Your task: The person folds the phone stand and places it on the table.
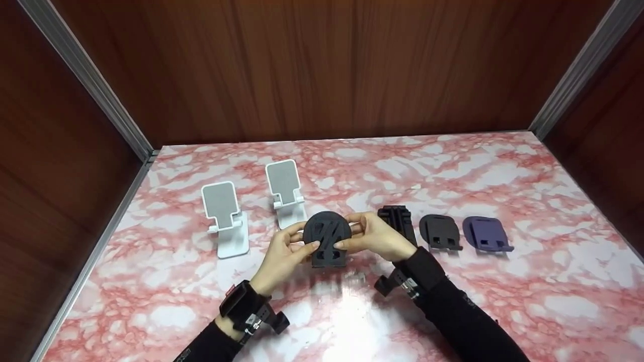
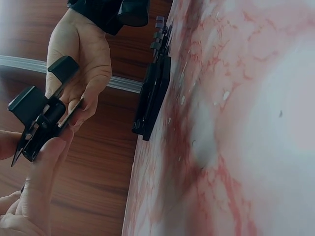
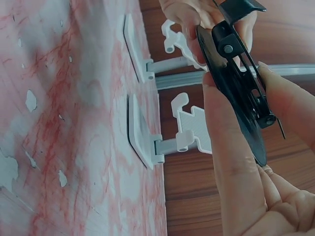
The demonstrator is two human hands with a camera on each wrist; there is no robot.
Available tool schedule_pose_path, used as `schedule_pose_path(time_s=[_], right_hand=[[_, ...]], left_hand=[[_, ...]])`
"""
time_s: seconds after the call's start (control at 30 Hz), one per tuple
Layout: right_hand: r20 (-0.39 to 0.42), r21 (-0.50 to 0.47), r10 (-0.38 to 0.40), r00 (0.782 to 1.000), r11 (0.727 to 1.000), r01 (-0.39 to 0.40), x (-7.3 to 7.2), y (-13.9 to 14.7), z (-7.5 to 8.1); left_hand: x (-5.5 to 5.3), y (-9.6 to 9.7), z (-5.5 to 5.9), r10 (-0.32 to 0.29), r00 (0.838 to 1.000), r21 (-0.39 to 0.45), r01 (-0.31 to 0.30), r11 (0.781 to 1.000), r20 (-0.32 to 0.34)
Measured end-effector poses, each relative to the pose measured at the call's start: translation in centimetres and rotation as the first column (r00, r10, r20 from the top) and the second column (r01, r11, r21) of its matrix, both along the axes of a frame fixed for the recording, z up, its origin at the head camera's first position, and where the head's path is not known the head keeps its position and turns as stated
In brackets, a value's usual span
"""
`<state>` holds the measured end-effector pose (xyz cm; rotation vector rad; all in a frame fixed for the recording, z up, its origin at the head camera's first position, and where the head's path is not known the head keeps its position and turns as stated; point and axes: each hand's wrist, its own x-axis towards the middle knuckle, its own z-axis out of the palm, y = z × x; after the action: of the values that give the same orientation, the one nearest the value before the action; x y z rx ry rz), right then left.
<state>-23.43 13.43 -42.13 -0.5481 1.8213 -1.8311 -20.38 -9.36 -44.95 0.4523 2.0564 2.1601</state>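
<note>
A black folding phone stand [image 1: 328,236] with a round base is held up above the tabletop between both hands. On its left edge my left hand [image 1: 282,257] pinches it, thumb on the near face and fingers behind. From the other side my right hand [image 1: 378,236] grips its right edge the same way. In the left wrist view the stand [image 2: 43,118] shows its hinge and lip parts sticking out. Seen from the right wrist, the thin round base of the stand [image 3: 236,93] lies between the fingers of both hands.
Two white phone stands [image 1: 222,216] [image 1: 284,188] stand upright on the left. To the right lie a black stand [image 1: 396,218], partly hidden by the right hand, a dark grey folded stand [image 1: 439,231] and a purple one [image 1: 487,234]. Wood-grain panels [image 1: 322,70] enclose the marbled table [image 1: 166,317].
</note>
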Motion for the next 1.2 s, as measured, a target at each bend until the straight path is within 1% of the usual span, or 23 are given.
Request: schedule_pose_path(time_s=[0.2, 0.47, 0.77, 0.87, 0.93, 1.0, 1.03, 1.07, 1.1, 1.2], right_hand=[[-0.016, -0.017, 0.016, 1.0, 1.0, -0.016, -0.06, 0.11, 0.05], [-0.03, -0.008, 0.028, 0.999, 1.0, -0.028, -0.12, 0.27, 0.01], [-0.03, -0.008, 0.022, 0.999, 1.0, -0.022, -0.16, 0.2, -0.04], [-0.03, -0.006, 0.013, 0.999, 1.0, -0.013, -0.09, 0.15, 0.1], [-0.028, -0.008, 0.004, 1.0, 1.0, -0.005, -0.11, 0.17, 0.19], [-0.027, -0.007, -0.01, 1.0, 1.0, 0.01, -0.15, 0.24, 0.31], [-0.027, -0.006, -0.018, 0.999, 1.0, 0.018, -0.18, 0.3, 0.38], [-0.027, -0.007, -0.026, 0.999, 1.0, 0.026, -0.21, 0.36, 0.46], [-0.027, -0.008, -0.034, 0.999, 0.999, 0.034, -0.25, 0.44, 0.55], [-0.033, -0.013, -0.058, 0.998, 0.998, 0.058, -0.42, 0.8, 0.77]], left_hand=[[0.04, 0.07, -0.05, 0.006, 1.0, -0.01, -0.006, 1.0, 0.001], [-0.03, 0.13, -0.23, -0.018, 1.0, 0.03, 0.017, 0.999, 0.013], [-0.01, 0.06, -0.21, -0.008, 1.0, 0.015, 0.007, 1.0, 0.022], [-0.01, 0.02, -0.17, -0.005, 1.0, 0.001, 0.005, 1.0, 0.014], [-0.02, -0.02, -0.2, 0.001, 1.0, -0.055, -0.002, 0.999, -0.025], [-0.03, -0.07, -0.27, 0.004, 0.994, -0.142, -0.019, 0.99, -0.105], [-0.03, -0.1, -0.32, 0.004, 0.988, -0.194, -0.034, 0.98, -0.154], [-0.04, -0.12, -0.37, 0.002, 0.978, -0.243, -0.053, 0.969, -0.208], [-0.01, -0.15, -0.4, 0.001, 0.965, -0.296, -0.081, 0.952, -0.262], [0.16, -0.23, -0.38, 0.002, 0.927, -0.403, -0.165, 0.9, -0.375]])
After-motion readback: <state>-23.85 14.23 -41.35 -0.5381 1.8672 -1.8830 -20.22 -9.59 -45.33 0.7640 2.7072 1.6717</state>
